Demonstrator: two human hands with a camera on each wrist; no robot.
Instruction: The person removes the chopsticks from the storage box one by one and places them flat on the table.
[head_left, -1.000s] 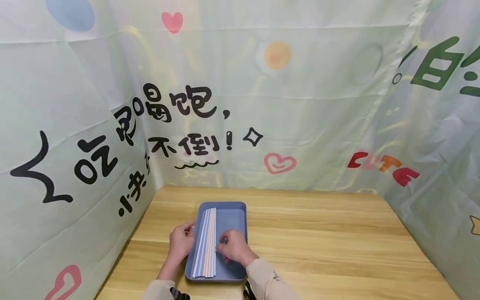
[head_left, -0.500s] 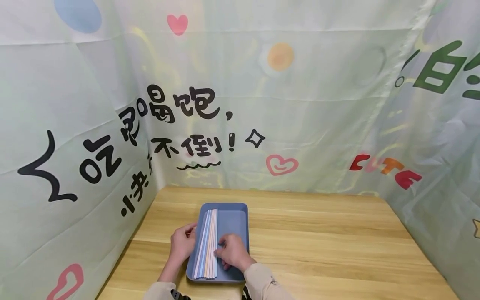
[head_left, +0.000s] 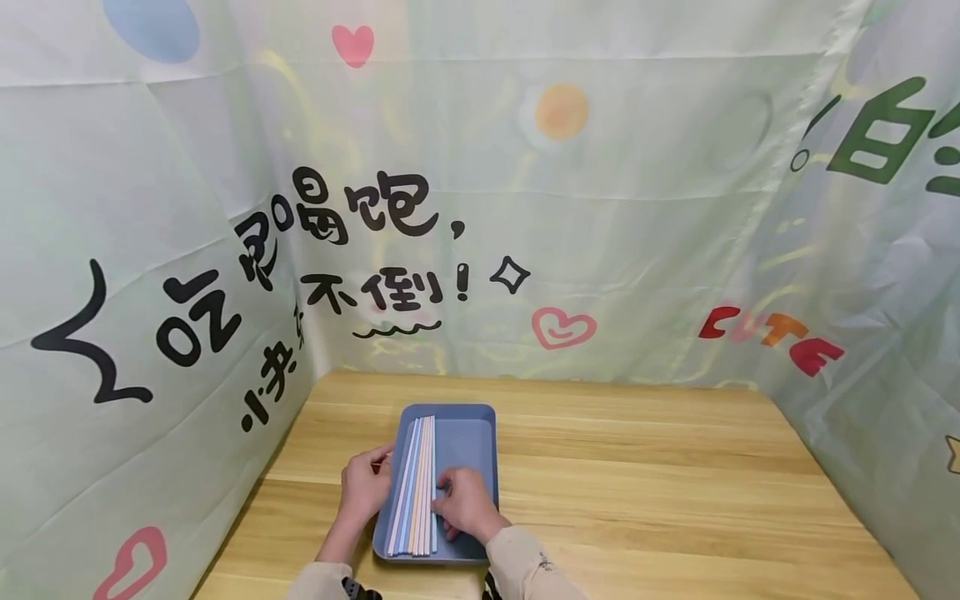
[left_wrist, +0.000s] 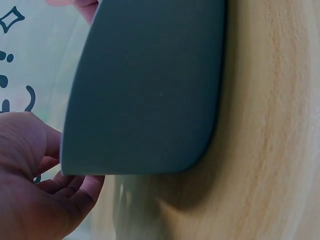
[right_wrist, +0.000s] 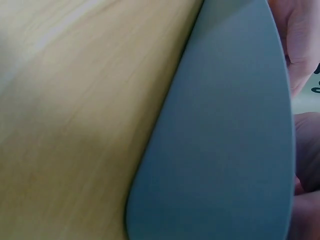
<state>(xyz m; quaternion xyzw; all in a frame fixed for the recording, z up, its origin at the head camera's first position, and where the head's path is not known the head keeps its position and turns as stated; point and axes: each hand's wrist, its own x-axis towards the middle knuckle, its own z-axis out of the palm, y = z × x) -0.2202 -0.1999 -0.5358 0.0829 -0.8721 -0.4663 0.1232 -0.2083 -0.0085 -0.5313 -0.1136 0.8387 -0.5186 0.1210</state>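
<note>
A blue-grey rectangular tray (head_left: pixel 472 442) lies on the table in the head view. Pastel chopsticks (head_left: pixel 414 492) in blue, pink and white lie lengthwise along its left half, side by side. At the tray's left rim, my left hand (head_left: pixel 365 485) grips the edge; the left wrist view shows its fingers partly behind the wall. My right hand (head_left: pixel 467 502) reaches inside the tray and pinches the rightmost chopstick, a light blue one, which sits slightly apart at its near end. In the right wrist view the tray wall hides most of that hand's fingers.
The wooden table (head_left: pixel 637 475) extends far to the right of the tray. Printed fabric (head_left: pixel 630 208) hangs along the back and both sides. Sleeves (head_left: pixel 528 562) and dark wrist straps show at the bottom.
My right hand has moved slightly left to the chopsticks' right edge and now holds the rightmost one, a small gap opening beside it. The left hand stays at the rim.
</note>
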